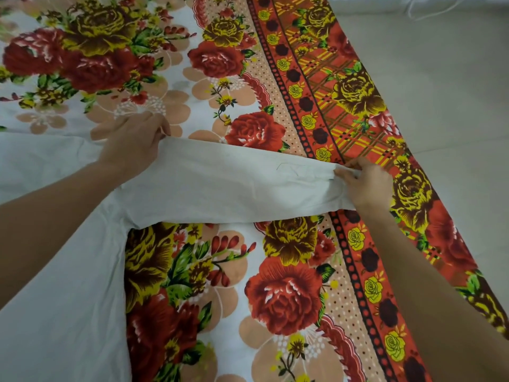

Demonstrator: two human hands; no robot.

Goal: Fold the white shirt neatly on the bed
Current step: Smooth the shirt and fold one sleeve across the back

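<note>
Both hands hold a sleeve of the white shirt (55,299) stretched out flat on the bed (289,299).

The shirt's body lies on the flowered sheet toward the bed's near left part and runs out of view at the left and bottom, while its sleeve (234,183) reaches straight across toward the orange-bordered right edge of the bed. The left hand (135,144) rests where the sleeve joins the body, its fingers (162,125) curled over the sleeve's far edge and grasping the cloth. The right hand (367,186) is at the sleeve's end, close to the bed's right edge, its fingers (344,175) pinching the bunched cuff. Pale floor (440,106) shows beyond that edge.
</note>
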